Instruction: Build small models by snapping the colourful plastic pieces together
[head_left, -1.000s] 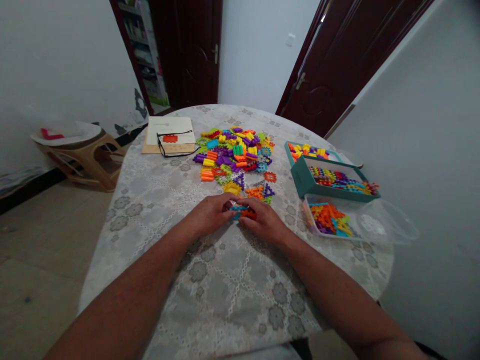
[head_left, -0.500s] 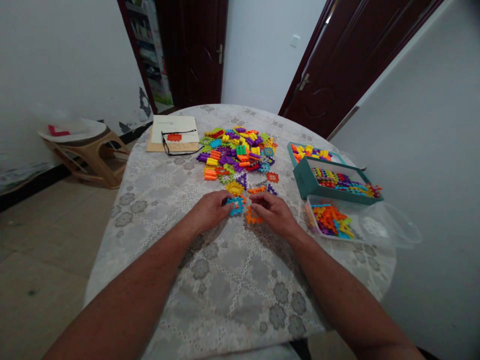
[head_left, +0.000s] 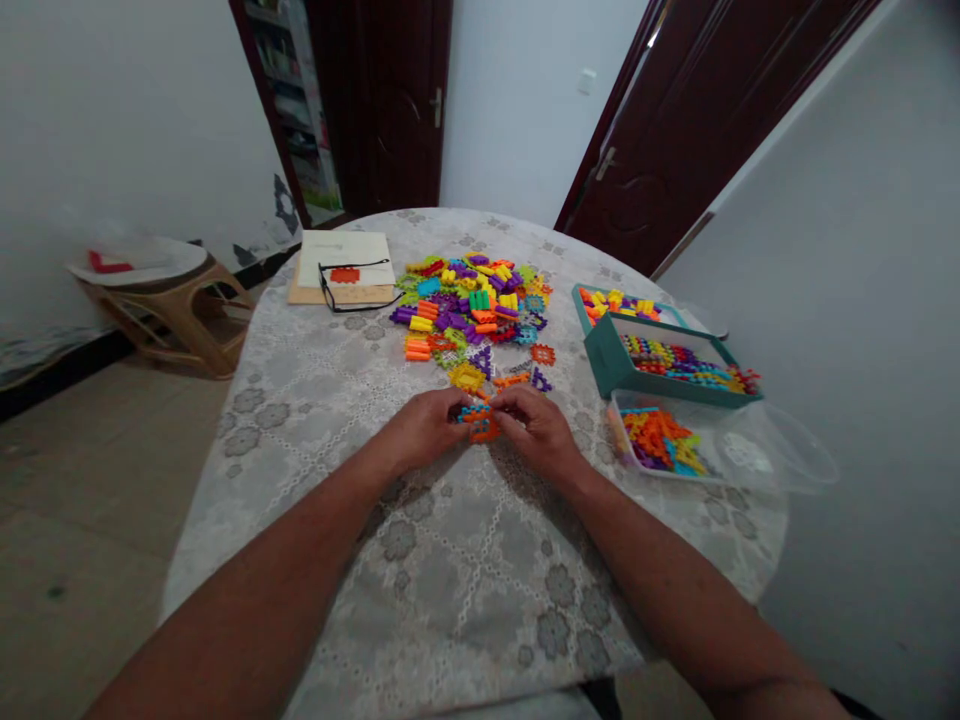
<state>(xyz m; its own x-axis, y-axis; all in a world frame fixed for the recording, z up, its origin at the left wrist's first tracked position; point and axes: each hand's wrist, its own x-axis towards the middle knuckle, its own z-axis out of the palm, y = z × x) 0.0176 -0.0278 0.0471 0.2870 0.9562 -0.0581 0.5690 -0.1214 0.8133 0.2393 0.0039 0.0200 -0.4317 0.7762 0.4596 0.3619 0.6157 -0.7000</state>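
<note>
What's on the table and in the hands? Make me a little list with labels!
left hand: holding a blue notched plastic piece
right hand: holding an orange notched plastic piece
beyond the hands: heap of colourful plastic pieces
right side: open teal box and clear plastic tub, both with pieces inside
left side: black-framed glasses, partly over white paper

From my end I'm seeing a room that is looking like a home. A patterned, lacy tablecloth (head_left: 480,560) is covering a rounded table, dark panelled doors (head_left: 660,120) with lever handles are standing beyond it, and narrow shelves (head_left: 289,90) are showing through a doorway. A plastic stool (head_left: 176,310) is standing by a pale wall (head_left: 127,110) with peeling patches low down. Glasses (head_left: 360,308) are lying over papers, and colourful toy pieces (head_left: 469,300) are crowding the tabletop.
</note>
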